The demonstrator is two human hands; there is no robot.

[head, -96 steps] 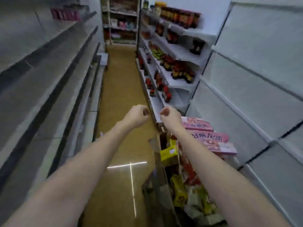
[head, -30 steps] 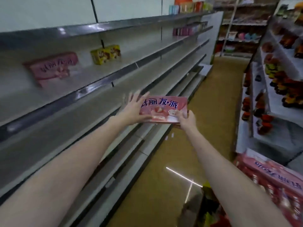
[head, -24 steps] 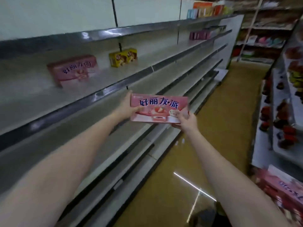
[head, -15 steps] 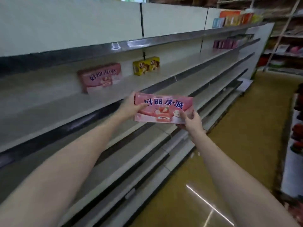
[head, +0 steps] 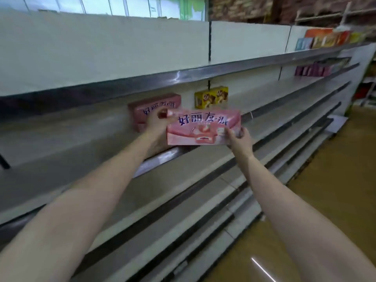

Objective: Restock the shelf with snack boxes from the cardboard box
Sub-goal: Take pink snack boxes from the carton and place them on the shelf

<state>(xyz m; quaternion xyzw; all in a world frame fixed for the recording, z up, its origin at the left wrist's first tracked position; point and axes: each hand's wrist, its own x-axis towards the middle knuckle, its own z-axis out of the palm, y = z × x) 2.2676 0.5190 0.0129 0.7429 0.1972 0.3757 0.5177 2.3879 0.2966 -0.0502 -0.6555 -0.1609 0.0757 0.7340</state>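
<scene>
Long grey store shelves (head: 264,94) ran along the aisle. Both hands held a pink snack box (head: 203,127) just above the second shelf's front edge: the left hand (head: 157,124) gripped its left end, and the right hand (head: 239,139) pinched its lower right corner. Behind stood a matching pink box (head: 150,106) and yellow boxes (head: 210,97).

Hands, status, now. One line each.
Left hand: holding the left end of the pink snack box.
Right hand: holding the same box at its lower right corner.
</scene>
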